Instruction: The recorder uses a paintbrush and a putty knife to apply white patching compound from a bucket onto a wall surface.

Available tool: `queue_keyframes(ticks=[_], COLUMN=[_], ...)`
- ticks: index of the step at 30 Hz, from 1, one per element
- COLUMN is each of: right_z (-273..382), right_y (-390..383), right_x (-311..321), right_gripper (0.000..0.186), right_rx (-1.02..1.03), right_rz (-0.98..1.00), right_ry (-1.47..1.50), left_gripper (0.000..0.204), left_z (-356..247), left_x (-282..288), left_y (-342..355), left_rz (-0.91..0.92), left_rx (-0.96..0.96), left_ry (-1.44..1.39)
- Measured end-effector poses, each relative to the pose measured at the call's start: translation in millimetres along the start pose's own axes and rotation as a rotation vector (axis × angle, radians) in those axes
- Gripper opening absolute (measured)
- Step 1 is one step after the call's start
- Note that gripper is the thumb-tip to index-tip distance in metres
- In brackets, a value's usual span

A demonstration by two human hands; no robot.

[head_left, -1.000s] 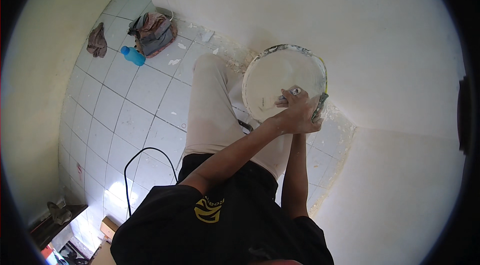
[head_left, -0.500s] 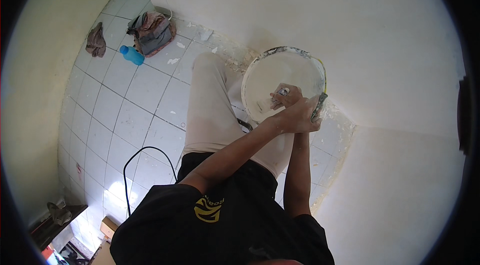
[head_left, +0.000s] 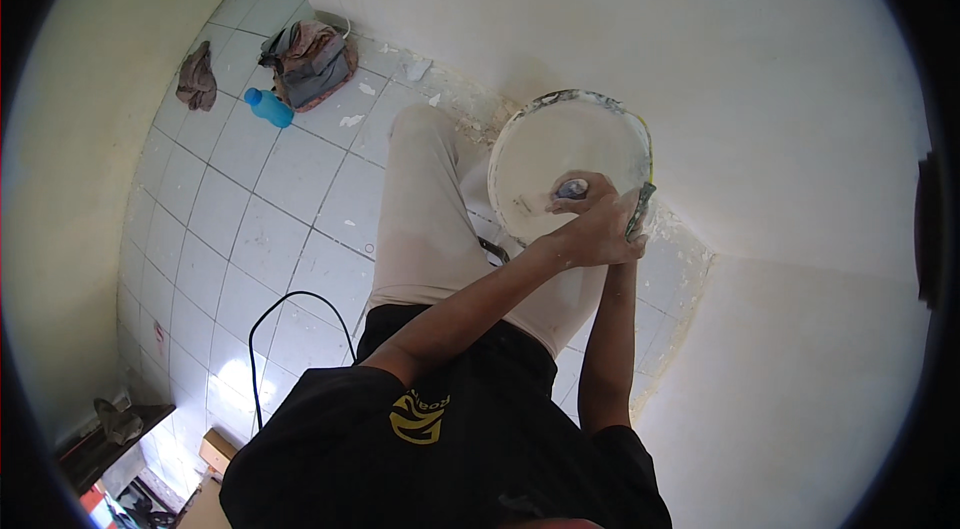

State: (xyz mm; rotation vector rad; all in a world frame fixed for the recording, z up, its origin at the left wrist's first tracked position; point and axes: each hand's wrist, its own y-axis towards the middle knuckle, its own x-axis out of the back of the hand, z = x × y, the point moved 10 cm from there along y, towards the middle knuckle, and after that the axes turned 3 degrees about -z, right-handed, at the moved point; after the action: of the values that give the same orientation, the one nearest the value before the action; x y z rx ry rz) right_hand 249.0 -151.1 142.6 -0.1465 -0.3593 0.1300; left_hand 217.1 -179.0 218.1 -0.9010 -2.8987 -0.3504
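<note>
The fingers of the right hand [head_left: 597,191] were curled round a small tool [head_left: 573,189], with little gap left between thumb and fingertips. A rounded, dark grey end showed above the grip; the rest was covered by the hand. The tool's long axis could not be read with certainty, because only that end faced the viewer.

The left hand [head_left: 603,233] was positioned just beside these fingers, toward the body and slightly to the right. Its forearm crossed over the right one, so the right hand extended past it and was the nearer of the two to the tool. The left fingers were bent at the near right rim; whether they gripped it could not be told. A dark green piece [head_left: 641,209] showed against them on the outer side.

The bucket [head_left: 572,96] surrounded the right fingers, its round opening extending mostly to their left and beyond them. A thin dark mark [head_left: 522,201] was located left of the fingertips, inside the pale opening. The pale wall [head_left: 720,79] rose beyond and to the right of the fingers. Well to their left, the tiled floor [head_left: 270,179] carried a blue bottle [head_left: 268,107] and a crumpled bag [head_left: 315,64].
</note>
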Motion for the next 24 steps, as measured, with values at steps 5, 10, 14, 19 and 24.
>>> queue_keyframes(ticks=[5,10,14,19,24], right_z=[-11.0,-10.7,-36.0,-61.9,-59.6], right_y=[-6.5,-6.3,-11.9,-20.7,-22.6], right_x=[19.1,24.4,42.2,22.8,10.4], right_gripper=[0.014,0.014,0.024,0.031,0.032], right_rx=[0.038,0.11,-0.084,-0.286,-0.192], right_rz=[-0.115,-0.175,-0.45,-0.457,-0.446], right_ry=[0.464,0.557,0.575,0.912,0.77], left_gripper=[0.038,0.041,0.052,0.061,0.071], left_z=[-2.8,-4.7,13.4,15.1,20.7], left_x=[1.2,12.3,-0.6,-2.1,-8.6], left_y=[-7.2,-6.2,4.7,18.6,16.6], left_rz=[-0.097,-0.169,-0.063,-0.041,0.079], left_rx=[-0.06,-0.124,0.003,0.025,0.111], left_ry=[-0.097,-0.088,-0.016,0.02,0.186])
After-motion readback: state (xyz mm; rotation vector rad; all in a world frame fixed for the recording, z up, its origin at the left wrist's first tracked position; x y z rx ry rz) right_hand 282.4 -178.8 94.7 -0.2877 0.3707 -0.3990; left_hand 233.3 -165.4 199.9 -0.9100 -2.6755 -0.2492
